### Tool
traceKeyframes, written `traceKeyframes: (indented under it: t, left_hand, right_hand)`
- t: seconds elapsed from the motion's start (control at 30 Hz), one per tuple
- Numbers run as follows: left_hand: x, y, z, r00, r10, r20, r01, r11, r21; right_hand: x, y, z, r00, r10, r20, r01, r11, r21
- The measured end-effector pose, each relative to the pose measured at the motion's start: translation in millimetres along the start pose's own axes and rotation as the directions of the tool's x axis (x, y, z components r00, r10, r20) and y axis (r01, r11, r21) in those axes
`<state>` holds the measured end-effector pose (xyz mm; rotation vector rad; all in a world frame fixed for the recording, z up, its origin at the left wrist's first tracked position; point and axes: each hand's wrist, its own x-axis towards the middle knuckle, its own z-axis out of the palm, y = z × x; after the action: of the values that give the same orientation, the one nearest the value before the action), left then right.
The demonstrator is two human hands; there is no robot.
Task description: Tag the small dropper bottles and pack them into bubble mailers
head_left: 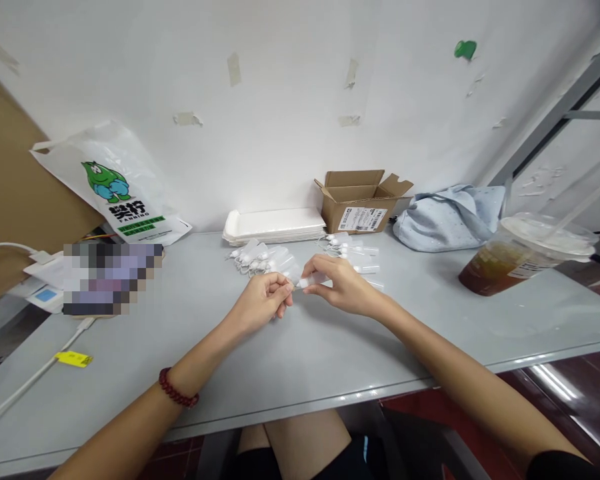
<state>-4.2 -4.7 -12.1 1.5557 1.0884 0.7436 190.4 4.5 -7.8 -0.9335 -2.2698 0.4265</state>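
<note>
My right hand (pixel 341 283) pinches a small clear plastic bottle (pixel 320 277) with a white cap, lying nearly level and pointing left. Close against the cap's tip is my left hand (pixel 267 298), its thumb and fingers pressed together; what they pinch is too small to make out. Behind my left hand lies a pile of similar bottles (pixel 254 252) with white caps and thin loops. More such bottles (pixel 363 251) lie side by side behind my right hand, some partly covered by it.
A stack of white trays (pixel 280 227) and an open cardboard box (pixel 357 207) stand against the wall. To the right are a pale blue fabric bag (pixel 447 220) and a drink cup (pixel 510 260) with a straw. A phone (pixel 113 280), a cable (pixel 23 393) and a plastic bag (pixel 115 180) are left.
</note>
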Motion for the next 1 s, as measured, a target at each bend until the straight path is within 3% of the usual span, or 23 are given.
traceKeyframes:
  t: [0.27, 0.53, 0.73, 1.0]
  left_hand:
    - [-1.8, 2.6, -2.0, 0.999, -0.047, 0.018, 0.048, 0.998, -0.045]
    - [0.6, 3.9, -11.0, 0.992, -0.127, 0.028, 0.130, 0.971, -0.203]
    - [0.3, 4.8, -11.6, 0.998, -0.036, 0.050, 0.041, 0.994, -0.101]
    - [1.4, 2.8, -7.9, 0.997, 0.009, -0.073, -0.005, 0.999, 0.047]
  right_hand:
    - [-0.7, 0.3, 1.7, 1.000, -0.011, -0.009, 0.011, 1.000, -0.012]
    - [1.4, -7.8, -2.4, 1.000, -0.006, -0.020, 0.006, 1.000, 0.025]
    - [1.2, -8.5, -3.7, 0.999, 0.036, -0.006, -0.036, 0.999, 0.004]
    - [2.0, 0.9, 3.7, 0.990, 0.138, 0.009, -0.138, 0.990, 0.017]
